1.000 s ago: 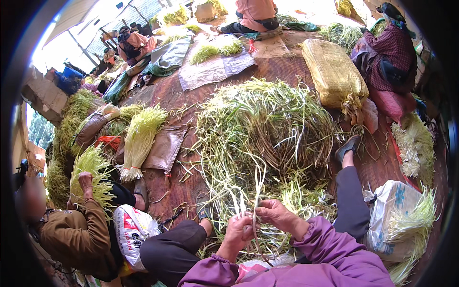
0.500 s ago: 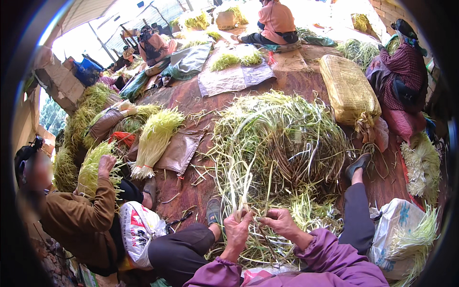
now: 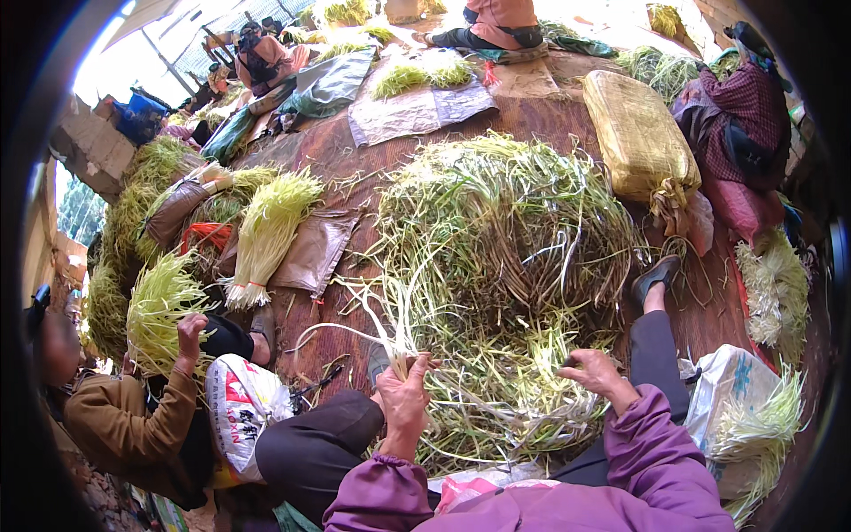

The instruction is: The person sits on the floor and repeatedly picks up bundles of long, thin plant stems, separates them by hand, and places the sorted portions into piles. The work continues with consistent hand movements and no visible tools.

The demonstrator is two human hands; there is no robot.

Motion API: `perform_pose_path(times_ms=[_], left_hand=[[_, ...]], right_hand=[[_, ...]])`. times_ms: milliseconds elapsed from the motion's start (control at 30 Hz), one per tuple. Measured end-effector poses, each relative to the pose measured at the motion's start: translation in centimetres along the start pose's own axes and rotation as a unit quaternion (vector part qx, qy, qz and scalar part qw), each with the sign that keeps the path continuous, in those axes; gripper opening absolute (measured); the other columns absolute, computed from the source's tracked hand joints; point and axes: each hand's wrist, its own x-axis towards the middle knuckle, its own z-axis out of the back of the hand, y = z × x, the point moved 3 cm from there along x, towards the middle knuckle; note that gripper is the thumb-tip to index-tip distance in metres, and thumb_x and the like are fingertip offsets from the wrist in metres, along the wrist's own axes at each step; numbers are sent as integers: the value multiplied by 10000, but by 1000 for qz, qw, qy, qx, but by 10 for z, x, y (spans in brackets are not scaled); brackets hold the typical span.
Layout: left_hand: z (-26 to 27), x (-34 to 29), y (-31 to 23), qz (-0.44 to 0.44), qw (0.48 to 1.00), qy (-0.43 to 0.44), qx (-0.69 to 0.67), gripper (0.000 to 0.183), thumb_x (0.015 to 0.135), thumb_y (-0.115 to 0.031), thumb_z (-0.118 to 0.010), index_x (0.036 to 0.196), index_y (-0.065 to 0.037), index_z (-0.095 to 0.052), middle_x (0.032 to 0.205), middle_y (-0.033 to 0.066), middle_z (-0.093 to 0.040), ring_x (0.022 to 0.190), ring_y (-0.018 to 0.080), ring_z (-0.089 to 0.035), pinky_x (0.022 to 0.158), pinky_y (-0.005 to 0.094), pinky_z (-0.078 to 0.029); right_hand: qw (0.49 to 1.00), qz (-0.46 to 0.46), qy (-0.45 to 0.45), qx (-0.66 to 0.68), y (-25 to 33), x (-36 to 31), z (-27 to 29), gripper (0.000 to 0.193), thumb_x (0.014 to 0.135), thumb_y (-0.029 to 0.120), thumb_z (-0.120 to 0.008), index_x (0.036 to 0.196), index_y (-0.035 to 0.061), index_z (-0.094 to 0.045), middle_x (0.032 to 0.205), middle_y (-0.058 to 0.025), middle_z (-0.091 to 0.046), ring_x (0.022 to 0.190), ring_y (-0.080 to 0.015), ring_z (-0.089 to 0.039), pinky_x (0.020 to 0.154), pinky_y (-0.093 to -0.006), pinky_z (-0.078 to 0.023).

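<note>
My left hand (image 3: 404,397) is closed around the lower ends of a small bunch of long, pale green-white stalks (image 3: 401,330); their leaves fan out upward and to the left. Well to the right, my right hand (image 3: 603,376) hovers over the litter with its fingers pinched together. A small dark bit shows at those fingertips, too small to make out. Ahead of both hands lies a big tangled heap of green stalks (image 3: 505,230), with brownish stems toward its right side. Loose pale leaves (image 3: 523,390) are strewn between my hands.
At left, a co-worker in a brown jacket (image 3: 133,434) handles a pale-green bunch (image 3: 164,310). A tied bundle (image 3: 270,235) lies beyond. A yellow wrapped bale (image 3: 640,137) stands back right; a white sack (image 3: 731,399) with trimmed stalks is near right. Other people sit farther back.
My hands have come apart: the right moved right, away from the bunch, and the left shifted slightly left and up, still holding the stalks. The whole view has also shifted a little.
</note>
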Motion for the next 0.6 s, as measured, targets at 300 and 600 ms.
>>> perform_pose_path(times_ms=[300,600], left_hand=[[-21,-9,16,-15,994,76,75,114,830,-127,-576,790,-22,-598,578,-20,-533,372,5,-311,319,181,-192],[-15,-8,19,101,990,91,37,113,814,-118,-584,803,-6,-579,723,67,-638,461,31,-437,397,176,-322]], right_hand=[[908,232,-22,347,136,20,-54,147,780,159,-625,829,20,-635,684,-46,-610,610,-86,-537,545,-230,-420],[967,-84,-212,115,-26,35,0,192,792,197,-584,842,12,-590,712,-75,-606,629,-123,-549,564,-265,-437]])
